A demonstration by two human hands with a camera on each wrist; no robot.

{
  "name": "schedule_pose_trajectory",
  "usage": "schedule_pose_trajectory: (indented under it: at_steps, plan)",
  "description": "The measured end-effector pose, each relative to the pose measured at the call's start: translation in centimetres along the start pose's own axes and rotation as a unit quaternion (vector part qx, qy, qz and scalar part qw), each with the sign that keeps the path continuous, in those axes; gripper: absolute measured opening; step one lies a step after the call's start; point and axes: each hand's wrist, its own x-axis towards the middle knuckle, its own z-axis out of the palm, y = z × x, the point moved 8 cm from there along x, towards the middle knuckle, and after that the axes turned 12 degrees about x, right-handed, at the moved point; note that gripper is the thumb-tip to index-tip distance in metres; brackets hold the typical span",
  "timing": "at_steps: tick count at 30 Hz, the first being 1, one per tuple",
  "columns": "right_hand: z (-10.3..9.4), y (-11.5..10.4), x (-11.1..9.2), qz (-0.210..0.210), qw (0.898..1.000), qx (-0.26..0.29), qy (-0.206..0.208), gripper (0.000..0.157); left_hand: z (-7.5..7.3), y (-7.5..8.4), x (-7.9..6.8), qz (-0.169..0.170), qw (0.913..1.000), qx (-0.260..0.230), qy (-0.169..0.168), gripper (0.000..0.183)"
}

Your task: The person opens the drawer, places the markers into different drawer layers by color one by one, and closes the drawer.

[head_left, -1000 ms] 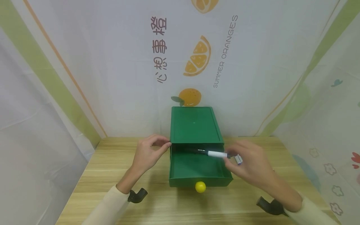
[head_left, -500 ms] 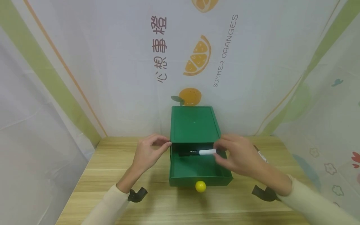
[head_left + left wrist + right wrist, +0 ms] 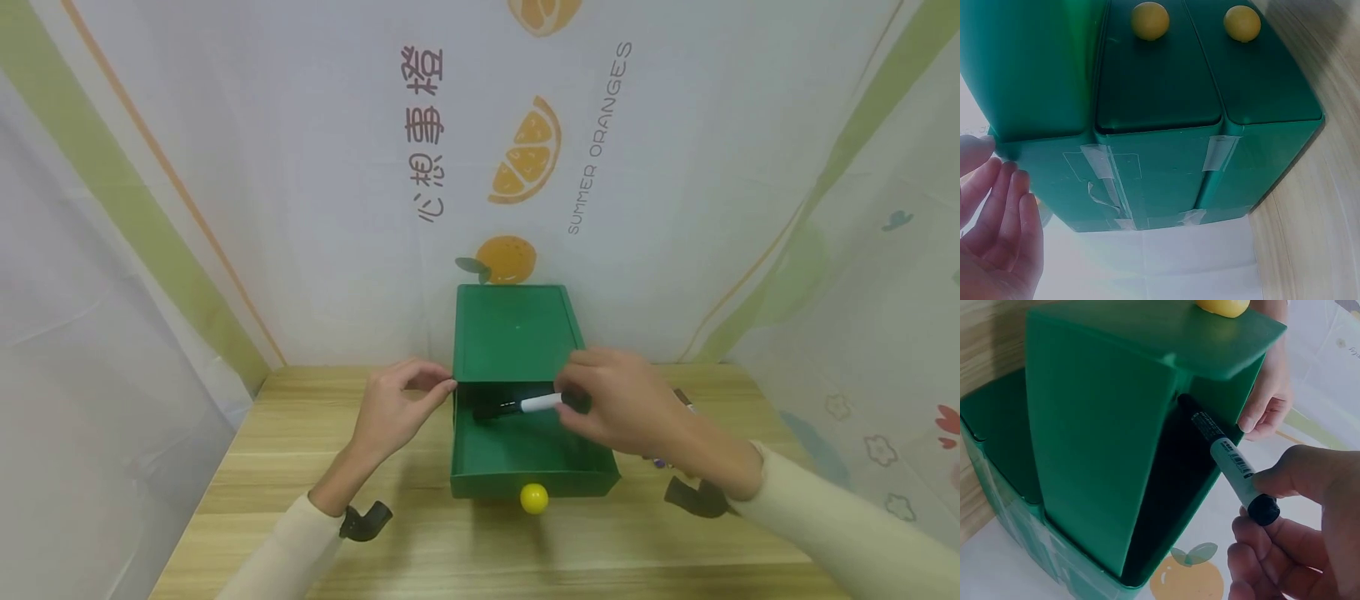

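Note:
A green drawer cabinet [image 3: 517, 333] stands at the back of the table, its top drawer [image 3: 495, 486] pulled out by a yellow knob's [image 3: 534, 499] side. My right hand [image 3: 618, 404] pinches a whiteboard marker [image 3: 540, 403] by one end between thumb and fingers. The marker, white-barrelled with black ends, lies slantwise over the drawer; in the right wrist view its far end overlaps the drawer's inside. My left hand [image 3: 393, 408] touches the cabinet's left front edge with its fingertips; the left wrist view shows its fingers [image 3: 1007, 219] nearly straight beside the corner.
Two lower drawers, each with a yellow knob [image 3: 1150, 21], are pushed in. Another pen-like item [image 3: 682, 398] lies on the wooden table [image 3: 322, 467], partly behind my right hand. Small dark things [image 3: 659, 462] show under my right wrist. A printed cloth [image 3: 337, 208] hangs behind.
My right hand has moved left with the marker, bringing it from the drawer's right side further over the drawer. The left hand has stayed at the cabinet's edge.

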Motion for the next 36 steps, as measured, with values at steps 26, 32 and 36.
schedule_pose_trajectory:
  at_steps: [26,32,36]
  plan:
    - [2.9,-0.4,1.0,0.082,0.984,-0.003,-0.156,0.019,0.1,-0.1,-0.1,0.0,1.0,0.0,-0.003,0.009]
    - [4.1,-0.3,0.8,0.116,0.972,0.027,-0.203,0.023,0.0,-0.1,-0.1,0.003,1.0,0.001,-0.002,0.008]
    - [4.8,-0.1,0.6,0.138,0.963,0.051,-0.225,0.027,0.0,-0.1,0.0,0.003,1.0,0.003,-0.001,0.008]
